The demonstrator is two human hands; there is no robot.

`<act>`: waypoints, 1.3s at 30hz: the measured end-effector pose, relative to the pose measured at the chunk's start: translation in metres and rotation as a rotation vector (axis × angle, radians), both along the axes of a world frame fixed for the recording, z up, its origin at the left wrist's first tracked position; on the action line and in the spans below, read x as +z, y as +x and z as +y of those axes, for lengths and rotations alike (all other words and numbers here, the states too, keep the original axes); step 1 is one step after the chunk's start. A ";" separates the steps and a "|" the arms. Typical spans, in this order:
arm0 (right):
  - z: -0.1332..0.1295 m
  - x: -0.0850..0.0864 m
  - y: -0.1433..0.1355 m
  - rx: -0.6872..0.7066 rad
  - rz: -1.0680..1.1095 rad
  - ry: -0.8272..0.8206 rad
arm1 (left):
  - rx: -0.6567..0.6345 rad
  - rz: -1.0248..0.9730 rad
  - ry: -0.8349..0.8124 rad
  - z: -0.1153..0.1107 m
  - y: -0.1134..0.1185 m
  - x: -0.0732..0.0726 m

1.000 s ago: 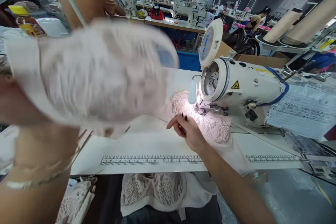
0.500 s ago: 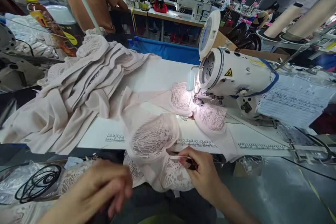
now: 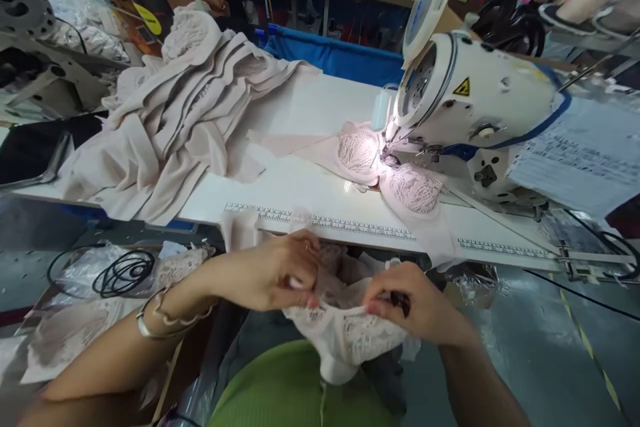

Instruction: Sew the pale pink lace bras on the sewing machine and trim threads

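A pale pink lace bra (image 3: 370,335) hangs over my lap at the table's front edge. My left hand (image 3: 277,272) pinches its upper edge between thumb and fingers. A short way to the right, my right hand (image 3: 417,300) grips the same edge, and a small dark tool, its kind unclear, shows in that palm. Part of the bra is hidden behind my fingers. Another lace bra (image 3: 413,190) lies spread under the needle of the lit sewing machine (image 3: 485,90), its two cups on either side of the needle.
A heap of pale pink bras (image 3: 200,110) covers the table's left side. A printed ruler (image 3: 360,225) runs along the front edge. Below left, a box holds lace pieces and a coiled black cord (image 3: 124,273). A handwritten sheet (image 3: 575,160) hangs on the machine.
The bra has come off the tabletop towards my lap. My left hand has moved right and taken hold of its edge, beside my right hand. The view has tilted down.
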State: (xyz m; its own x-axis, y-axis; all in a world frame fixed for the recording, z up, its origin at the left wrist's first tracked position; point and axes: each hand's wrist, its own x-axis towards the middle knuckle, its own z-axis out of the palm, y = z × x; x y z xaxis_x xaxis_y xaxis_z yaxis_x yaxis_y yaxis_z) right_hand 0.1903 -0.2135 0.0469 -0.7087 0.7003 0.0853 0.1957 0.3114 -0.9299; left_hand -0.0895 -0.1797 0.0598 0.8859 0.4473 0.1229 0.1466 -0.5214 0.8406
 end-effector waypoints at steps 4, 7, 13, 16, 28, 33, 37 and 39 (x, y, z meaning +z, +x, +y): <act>0.016 -0.016 0.006 0.045 0.000 -0.240 | 0.140 0.063 -0.333 0.000 0.001 -0.029; 0.021 -0.026 0.008 0.056 0.001 -0.311 | 0.214 -0.026 -0.525 -0.001 0.001 -0.045; 0.018 -0.043 0.004 -0.010 0.174 -0.434 | 0.429 -0.272 -0.901 -0.017 0.012 -0.062; 0.013 -0.055 -0.002 -0.068 0.378 -0.578 | 0.427 -0.408 -1.142 -0.023 0.020 -0.069; 0.008 -0.081 -0.012 -0.094 0.549 -0.695 | 0.387 -0.548 -1.393 -0.028 0.029 -0.074; 0.007 -0.081 -0.013 -0.127 0.498 -0.689 | 0.384 -0.531 -1.362 -0.029 0.029 -0.072; 0.008 -0.080 -0.009 -0.127 0.464 -0.649 | 0.390 -0.526 -1.290 -0.027 0.026 -0.071; 0.010 -0.077 -0.005 -0.100 0.443 -0.630 | 0.385 -0.516 -1.249 -0.026 0.025 -0.071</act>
